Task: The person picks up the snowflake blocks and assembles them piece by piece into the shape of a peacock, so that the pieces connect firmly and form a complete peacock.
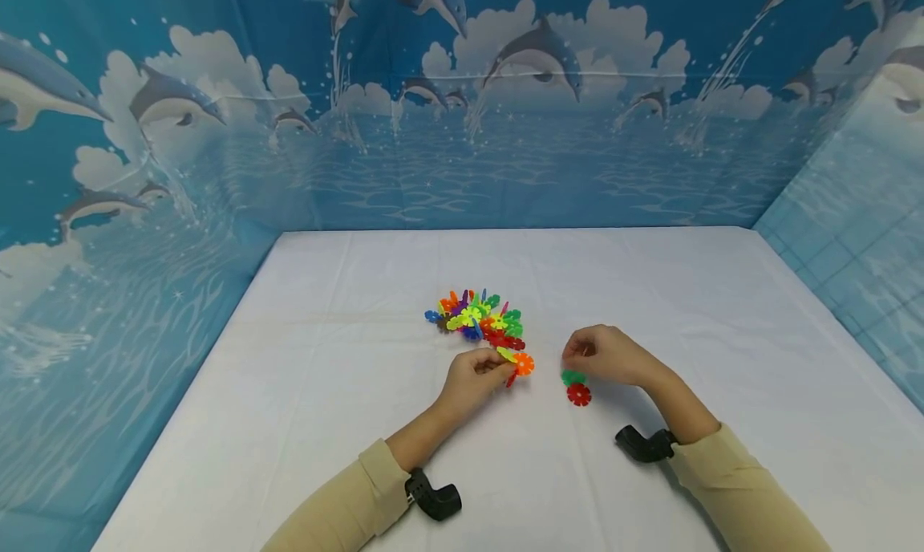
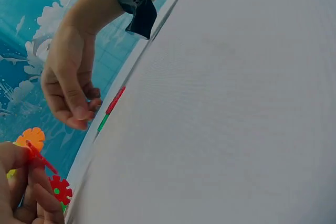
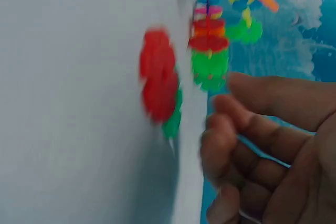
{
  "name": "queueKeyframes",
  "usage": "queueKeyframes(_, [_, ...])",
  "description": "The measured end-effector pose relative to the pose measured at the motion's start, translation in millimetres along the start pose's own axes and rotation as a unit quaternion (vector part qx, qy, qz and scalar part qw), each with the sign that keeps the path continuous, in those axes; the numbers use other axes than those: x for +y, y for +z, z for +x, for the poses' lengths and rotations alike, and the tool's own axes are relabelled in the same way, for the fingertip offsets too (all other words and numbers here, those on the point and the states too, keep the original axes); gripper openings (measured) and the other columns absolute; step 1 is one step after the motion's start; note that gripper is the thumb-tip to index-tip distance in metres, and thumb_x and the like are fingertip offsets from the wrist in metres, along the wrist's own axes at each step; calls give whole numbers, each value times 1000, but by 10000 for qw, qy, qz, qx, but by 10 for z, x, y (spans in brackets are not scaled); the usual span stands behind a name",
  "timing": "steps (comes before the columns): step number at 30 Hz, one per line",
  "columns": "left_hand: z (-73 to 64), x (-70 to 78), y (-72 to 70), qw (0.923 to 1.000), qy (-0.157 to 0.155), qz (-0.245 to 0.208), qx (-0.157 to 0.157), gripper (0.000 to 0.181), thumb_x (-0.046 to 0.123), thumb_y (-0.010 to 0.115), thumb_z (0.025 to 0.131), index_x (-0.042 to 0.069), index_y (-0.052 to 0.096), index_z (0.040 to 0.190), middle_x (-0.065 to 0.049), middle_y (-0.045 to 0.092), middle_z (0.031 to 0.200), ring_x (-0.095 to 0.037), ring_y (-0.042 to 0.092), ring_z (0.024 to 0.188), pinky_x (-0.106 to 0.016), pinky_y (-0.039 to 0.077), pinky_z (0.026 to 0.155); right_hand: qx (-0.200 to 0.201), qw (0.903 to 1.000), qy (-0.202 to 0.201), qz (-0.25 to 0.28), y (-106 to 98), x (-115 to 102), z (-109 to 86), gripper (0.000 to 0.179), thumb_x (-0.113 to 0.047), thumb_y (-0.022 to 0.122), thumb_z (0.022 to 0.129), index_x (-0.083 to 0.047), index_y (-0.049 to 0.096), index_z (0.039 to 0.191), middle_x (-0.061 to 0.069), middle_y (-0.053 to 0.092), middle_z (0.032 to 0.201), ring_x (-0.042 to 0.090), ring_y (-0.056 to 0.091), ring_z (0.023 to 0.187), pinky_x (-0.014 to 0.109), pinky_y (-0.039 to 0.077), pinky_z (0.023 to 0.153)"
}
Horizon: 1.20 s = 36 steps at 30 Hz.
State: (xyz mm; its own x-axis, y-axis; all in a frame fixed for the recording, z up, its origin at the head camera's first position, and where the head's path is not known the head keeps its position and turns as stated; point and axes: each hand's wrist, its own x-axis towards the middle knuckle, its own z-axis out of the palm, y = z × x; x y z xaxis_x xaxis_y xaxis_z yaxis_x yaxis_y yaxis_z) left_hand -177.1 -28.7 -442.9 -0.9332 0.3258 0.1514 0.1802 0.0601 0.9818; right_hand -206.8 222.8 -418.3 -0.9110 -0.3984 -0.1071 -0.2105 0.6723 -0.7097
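Note:
My left hand (image 1: 471, 383) pinches a small joined group of notched plastic flower discs, with an orange disc (image 1: 524, 364), a yellow disc (image 1: 507, 355) and a red disc (image 2: 42, 157) showing past the fingertips. Farther right, my right hand (image 1: 609, 355) hovers over the table, fingers loosely curled around nothing. Below its fingertips lie a green disc (image 1: 573, 378) and red discs (image 1: 579, 395); in the right wrist view the red discs (image 3: 158, 74) look blurred and stand apart from the fingers.
A multicoloured pile of flower discs (image 1: 472, 318) lies just beyond my left hand on the white-covered table (image 1: 361, 295). Dolphin-printed curtains (image 1: 505, 159) border the table at the back and sides. Each wrist carries a black camera (image 1: 435, 500).

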Motion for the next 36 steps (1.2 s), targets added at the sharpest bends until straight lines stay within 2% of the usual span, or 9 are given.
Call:
queueKeyframes(2, [6, 1, 1, 9996, -204, -160, 116, 13, 0, 67, 90, -12, 66, 93, -12, 67, 82, -9, 55, 68, -18, 47, 61, -200, 9991, 248, -272, -26, 43, 1, 12, -14, 74, 85, -6, 66, 89, 2, 57, 76, 20, 51, 72, 33, 45, 64])
queueKeyframes(4, [9, 6, 1, 9984, -415, -335, 205, 14, 2, 67, 90, -12, 65, 94, -5, 66, 80, -12, 55, 67, -19, 47, 60, -379, 9981, 402, -269, -27, 69, 7, 15, -12, 77, 82, -6, 65, 89, 2, 55, 76, 20, 51, 73, 33, 44, 65])
queueKeyframes(7, [17, 15, -1, 9966, -563, -538, 281, 14, 2, 66, 91, -12, 64, 93, 0, 62, 75, -15, 51, 65, -21, 43, 58, -608, 9973, 337, -221, -21, 86, 12, 16, -11, 77, 82, -6, 64, 88, 3, 54, 76, 20, 50, 74, 33, 43, 65])
queueKeyframes(15, [24, 13, -11, 9958, -491, -762, 157, 14, 1, 61, 93, -13, 60, 90, -2, 56, 72, -16, 46, 64, -22, 40, 58, -715, 9973, 3, -147, -22, 106, -5, 16, -11, 73, 86, -5, 59, 86, 1, 56, 75, 18, 51, 71, 30, 45, 65])
queueKeyframes(19, [26, 19, -6, 9963, -492, -695, 110, 15, 1, 59, 94, -12, 59, 88, -2, 55, 70, -16, 45, 62, -22, 39, 57, -437, 9974, -361, 434, 15, 47, 0, 16, -10, 70, 90, -3, 56, 90, 4, 59, 76, 21, 58, 70, 27, 50, 65])
queueKeyframes(24, [26, 35, 8, 9970, -484, -590, 112, 17, 1, 57, 95, -12, 58, 84, -3, 54, 68, -16, 45, 61, -23, 39, 57, 62, 9879, -1009, 1180, 152, -85, 9, 16, -6, 67, 92, 0, 53, 96, 10, 65, 86, 27, 69, 81, 31, 57, 75])
queueKeyframes(26, [23, 44, 10, 9970, -507, -585, 92, 18, 1, 57, 96, -11, 57, 83, -4, 54, 68, -16, 45, 62, -23, 39, 58, 219, 9862, -1204, 1112, 205, -131, 4, 14, -5, 66, 92, -1, 53, 97, 9, 67, 89, 26, 70, 85, 32, 57, 77])
queueKeyframes(30, [18, 53, 6, 9968, -537, -584, 40, 18, 2, 56, 96, -11, 56, 83, -4, 53, 69, -16, 46, 63, -23, 40, 60, 558, 9852, -1508, 594, 272, -193, -13, 12, -2, 67, 91, -6, 56, 96, 3, 69, 88, 23, 70, 83, 28, 56, 77])
queueKeyframes(36, [11, 41, -17, 9972, -399, -626, -121, 18, 0, 57, 95, -14, 56, 84, -4, 53, 69, -18, 46, 63, -23, 40, 59, 1099, 9719, -2083, -77, 329, -240, -10, 17, 0, 73, 85, -13, 63, 89, -4, 67, 83, 13, 63, 72, 27, 54, 70])
